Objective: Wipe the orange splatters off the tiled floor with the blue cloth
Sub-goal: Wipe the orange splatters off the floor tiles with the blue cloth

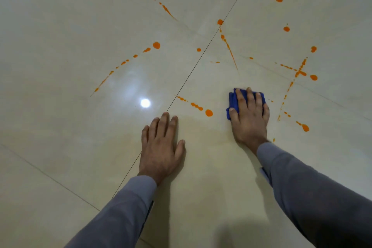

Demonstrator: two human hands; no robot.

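My right hand presses flat on the folded blue cloth, which shows at my fingertips and by my thumb on the glossy cream tiled floor. My left hand lies palm down on the bare tile, fingers apart, holding nothing. Orange splatters streak the floor: a dotted trail ending in a large drop just left of the cloth, a crossing pair of streaks to the right, a drop at the near right, a long streak beyond the cloth, and others farther off.
Dark grout lines cross the floor diagonally. A bright ceiling light reflects on the tile left of the hands. A faint yellowish smear covers the tile between and in front of my hands.
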